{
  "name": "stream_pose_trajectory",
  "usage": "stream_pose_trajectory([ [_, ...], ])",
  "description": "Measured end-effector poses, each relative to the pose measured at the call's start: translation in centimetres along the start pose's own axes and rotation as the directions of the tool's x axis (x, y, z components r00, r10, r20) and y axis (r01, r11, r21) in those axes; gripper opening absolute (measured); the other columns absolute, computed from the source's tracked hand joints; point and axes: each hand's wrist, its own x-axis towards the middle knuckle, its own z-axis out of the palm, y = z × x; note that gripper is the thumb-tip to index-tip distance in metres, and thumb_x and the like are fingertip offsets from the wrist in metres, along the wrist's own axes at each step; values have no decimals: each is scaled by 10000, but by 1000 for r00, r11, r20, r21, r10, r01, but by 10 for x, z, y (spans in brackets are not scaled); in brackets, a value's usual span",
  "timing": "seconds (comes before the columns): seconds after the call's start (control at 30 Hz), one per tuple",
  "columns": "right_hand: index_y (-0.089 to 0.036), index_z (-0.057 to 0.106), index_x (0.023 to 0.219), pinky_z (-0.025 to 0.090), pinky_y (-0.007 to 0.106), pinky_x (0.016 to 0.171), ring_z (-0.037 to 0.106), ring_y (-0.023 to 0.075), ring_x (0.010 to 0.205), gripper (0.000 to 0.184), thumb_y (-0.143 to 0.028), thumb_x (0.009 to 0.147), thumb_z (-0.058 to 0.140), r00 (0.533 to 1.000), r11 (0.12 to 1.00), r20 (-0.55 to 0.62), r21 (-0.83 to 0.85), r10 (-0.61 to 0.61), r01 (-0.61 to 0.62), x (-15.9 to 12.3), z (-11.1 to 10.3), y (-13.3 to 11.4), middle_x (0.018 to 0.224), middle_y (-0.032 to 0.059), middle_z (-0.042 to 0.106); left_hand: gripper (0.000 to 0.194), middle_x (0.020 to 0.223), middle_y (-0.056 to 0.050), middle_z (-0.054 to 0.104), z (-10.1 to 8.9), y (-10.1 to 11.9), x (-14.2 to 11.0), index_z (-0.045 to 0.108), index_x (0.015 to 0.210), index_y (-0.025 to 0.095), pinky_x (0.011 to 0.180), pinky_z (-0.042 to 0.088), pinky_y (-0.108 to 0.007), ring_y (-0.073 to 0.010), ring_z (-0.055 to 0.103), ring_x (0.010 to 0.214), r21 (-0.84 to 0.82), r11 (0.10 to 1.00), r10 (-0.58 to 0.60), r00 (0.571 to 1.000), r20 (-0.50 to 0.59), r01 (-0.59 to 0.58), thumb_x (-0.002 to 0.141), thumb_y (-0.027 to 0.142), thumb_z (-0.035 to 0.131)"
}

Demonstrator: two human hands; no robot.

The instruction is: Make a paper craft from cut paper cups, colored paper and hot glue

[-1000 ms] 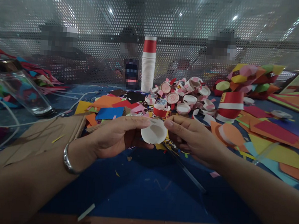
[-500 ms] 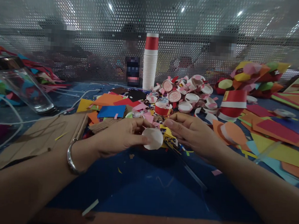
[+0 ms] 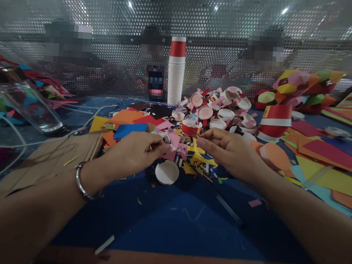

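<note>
cup base (image 3: 167, 172) lies flat on worktop (image 3: 181, 225), free of both hands, at 6 o'clock of scrap heap (image 3: 189, 153) | left hand (image 3: 132, 153) pinches pink scrap (image 3: 168, 153) | right hand (image 3: 231, 152) loosely curled, holds nothing, fingertips on scraps | cut bases (image 3: 222, 111) piled at 12 o'clock; cup stack (image 3: 176, 71) uncut, so work looks partway

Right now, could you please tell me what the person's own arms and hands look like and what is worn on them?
Both forearms are bare, with no sleeves in view. The left hand has no glove; its wrist carries a plain silver metal bangle, open-ended and smooth. The right hand is bare too, with nothing on the wrist. No rings or markings are visible on either hand.
</note>
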Motion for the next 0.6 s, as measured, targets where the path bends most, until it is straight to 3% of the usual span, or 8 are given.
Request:
stream_pose_trajectory([
  [0.1,-201,666,951,283,295,532,408,125,547,531,-727,928,601,1000,996,-21,-86,-8,6,2,-4,5,617,-31,531,366,592,-3,582,-9,-10,5,666,762,229,563,330,-314,-173,566,545,-26,998,-63,992,-108,60,993,483,539],
  [0.17,-202,670,966,333,309,569,499,153,609,523,-719,934,597,999,990,-33,-136,-35,30,3,-6,7,727,17,637,305,686,-16,657,-15,-19,9,703,839,232,591,363,-312,-184,616,599,-38,995,-93,980,-173,88,975,470,570],
  [0.27,-210,670,982,371,319,600,581,186,680,478,-681,954,595,996,975,-31,-209,-78,70,4,-7,9,827,49,705,230,929,-55,765,-23,-35,17,743,919,235,728,435,-339,-237,681,820,113,990,-53,962,-267,86,948,397,582],
  [0.37,-215,657,973,383,316,594,594,189,663,453,-665,954,609,995,968,-16,-234,-95,89,3,-6,9,812,46,717,239,1075,-79,783,-31,-52,24,746,1022,241,807,465,-368,-273,685,943,239,960,-85,965,-247,146,930,372,569],
  [0.6,-219,635,988,422,310,624,609,190,697,424,-640,942,645,992,976,72,-185,-107,119,1,-1,7,828,34,699,399,1316,-140,725,-55,-88,26,675,1217,197,968,499,-412,-327,683,1138,242,938,-197,955,-220,249,851,344,615],
])
